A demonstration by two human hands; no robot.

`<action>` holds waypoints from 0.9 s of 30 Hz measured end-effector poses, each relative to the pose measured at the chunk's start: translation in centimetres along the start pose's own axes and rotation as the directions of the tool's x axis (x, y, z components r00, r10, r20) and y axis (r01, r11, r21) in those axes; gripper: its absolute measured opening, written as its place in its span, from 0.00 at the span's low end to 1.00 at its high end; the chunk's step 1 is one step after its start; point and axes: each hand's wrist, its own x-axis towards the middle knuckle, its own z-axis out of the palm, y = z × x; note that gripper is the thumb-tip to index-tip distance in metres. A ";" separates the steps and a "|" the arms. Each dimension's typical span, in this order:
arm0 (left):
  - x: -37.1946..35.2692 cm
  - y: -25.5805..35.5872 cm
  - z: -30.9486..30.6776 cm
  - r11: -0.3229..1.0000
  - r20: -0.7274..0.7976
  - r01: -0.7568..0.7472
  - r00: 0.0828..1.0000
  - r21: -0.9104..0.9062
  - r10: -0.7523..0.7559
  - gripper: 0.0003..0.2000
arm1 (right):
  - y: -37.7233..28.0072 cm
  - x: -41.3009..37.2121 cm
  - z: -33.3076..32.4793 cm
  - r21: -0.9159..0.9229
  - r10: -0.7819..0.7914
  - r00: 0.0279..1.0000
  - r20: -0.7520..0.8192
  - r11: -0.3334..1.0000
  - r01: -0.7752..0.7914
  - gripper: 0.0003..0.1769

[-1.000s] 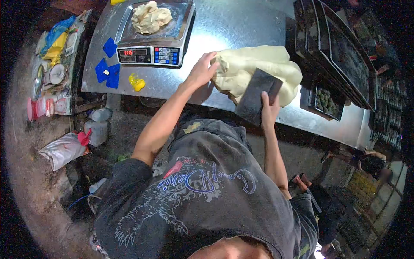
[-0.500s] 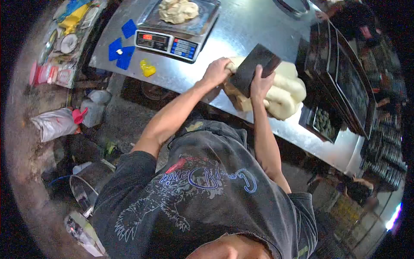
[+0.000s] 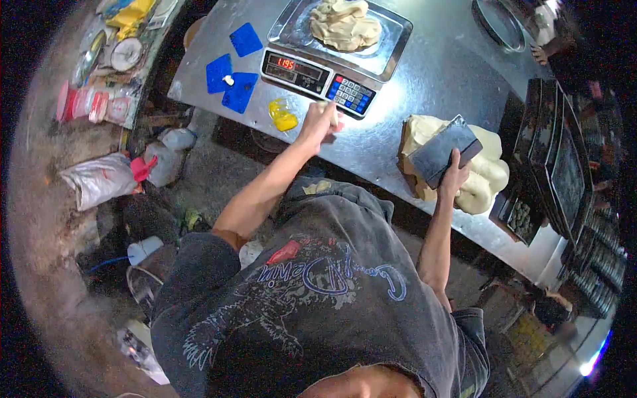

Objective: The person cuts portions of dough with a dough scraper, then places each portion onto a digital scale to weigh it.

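Observation:
My left hand [image 3: 318,126] is closed around a small piece of pale dough [image 3: 326,108], just in front of a digital scale [image 3: 315,78] with lit red digits. A large mound of dough [image 3: 350,30] lies on the scale's metal pan. In my right hand [image 3: 454,176] is a dough scraper [image 3: 443,151] with a wide dark blade, held over a big folded mass of dough [image 3: 492,176] near the table's front edge. The blade hides part of that mass.
The steel table [image 3: 371,142] carries blue squares [image 3: 245,40] and a yellow object [image 3: 283,115] left of the scale. Dark trays [image 3: 567,166] lean at the right. A round pan [image 3: 499,25] and another person's hand [image 3: 539,54] are at the back.
My left hand has moved left, away from the dough mass, to the scale's front with a small piece of dough. The scraper has stayed over the big mass. The view has shifted.

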 end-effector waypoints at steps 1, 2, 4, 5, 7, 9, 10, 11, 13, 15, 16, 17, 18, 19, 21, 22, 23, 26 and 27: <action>0.2 -0.5 -0.4 0.997 0.046 0.028 0.998 0.071 -0.031 0.16 | 0.0 0.1 0.3 0.051 -0.035 0.999 0.028 0.998 0.034 0.28; 0.5 -0.8 -0.9 0.988 0.088 0.054 0.994 0.142 -0.067 0.17 | 0.0 0.2 0.4 0.024 -0.028 0.999 0.032 0.999 0.028 0.28; 0.8 0.9 -0.8 0.981 0.252 0.005 0.966 0.195 -0.055 0.19 | -0.9 0.1 0.4 -0.032 -0.014 0.999 0.046 0.999 0.015 0.28; 1.1 1.4 -0.3 0.988 0.295 -0.023 0.955 0.153 -0.023 0.20 | -0.5 0.4 0.4 -0.030 -0.020 0.999 0.050 0.999 0.022 0.28; 1.3 2.5 1.0 0.979 0.381 -0.124 0.923 0.164 0.053 0.23 | -1.2 0.0 0.6 -0.049 -0.016 0.999 0.045 0.999 0.019 0.28; 1.3 3.1 2.1 0.969 0.462 -0.215 0.877 0.125 0.135 0.22 | -1.3 0.0 0.7 -0.058 -0.022 0.999 0.037 0.998 0.024 0.29; 1.6 3.3 2.7 0.953 0.498 -0.285 0.844 0.100 0.200 0.21 | -0.9 0.2 0.8 -0.058 -0.030 0.999 0.031 0.998 0.031 0.29; 2.2 3.9 3.2 0.809 0.401 -0.564 0.788 0.166 0.467 0.20 | -0.5 0.4 0.8 -0.059 -0.036 0.999 0.025 0.998 0.038 0.29; 2.5 9.0 3.9 0.453 0.230 -0.812 0.551 0.367 0.802 0.22 | -0.8 0.3 1.0 -0.071 -0.047 0.999 0.008 0.996 0.047 0.30; 4.2 13.6 4.3 0.086 0.134 -0.838 0.186 0.539 0.973 0.22 | -1.1 0.2 1.0 -0.092 -0.082 0.996 0.020 0.992 0.084 0.30; 6.6 14.8 3.7 -0.080 0.166 -0.805 0.023 0.588 0.986 0.24 | -1.1 0.3 0.8 -0.099 -0.068 0.997 0.025 0.993 0.070 0.30; 8.0 15.2 3.8 -0.161 0.254 -0.772 0.001 0.615 0.967 0.24 | -1.2 0.3 0.9 -0.103 -0.055 0.998 0.030 0.993 0.058 0.30; 9.3 15.2 3.9 -0.242 0.342 -0.736 -0.015 0.633 0.940 0.23 | -1.2 0.2 0.9 -0.107 -0.042 0.999 0.034 0.993 0.045 0.30; 11.3 14.2 3.6 -0.355 0.468 -0.639 0.009 0.683 0.884 0.24 | -1.1 0.1 0.9 -0.112 -0.072 0.997 0.032 0.991 0.075 0.33; 14.6 10.9 2.9 -0.581 0.680 -0.430 0.115 0.692 0.725 0.26 | -1.9 -0.3 1.0 -0.108 -0.034 0.998 0.051 0.993 0.039 0.33; 13.7 10.7 3.4 -0.542 0.633 -0.414 0.117 0.732 0.766 0.27 | -1.9 -0.1 0.6 -0.106 -0.011 0.998 0.055 0.994 0.017 0.33; 13.2 10.9 4.5 -0.504 0.587 -0.403 0.110 0.764 0.802 0.28 | 1.1 1.0 0.9 -0.085 -0.085 0.996 0.027 0.993 0.088 0.31; 8.0 11.9 8.3 -0.386 0.476 -0.338 0.246 0.859 0.844 0.24 | 0.6 0.6 0.4 -0.056 -0.071 0.996 0.056 0.996 0.074 0.30; 8.9 10.3 8.1 -0.371 0.476 -0.422 0.176 0.827 0.862 0.25 | 0.2 0.3 0.1 -0.073 -0.032 0.997 0.075 0.997 0.037 0.30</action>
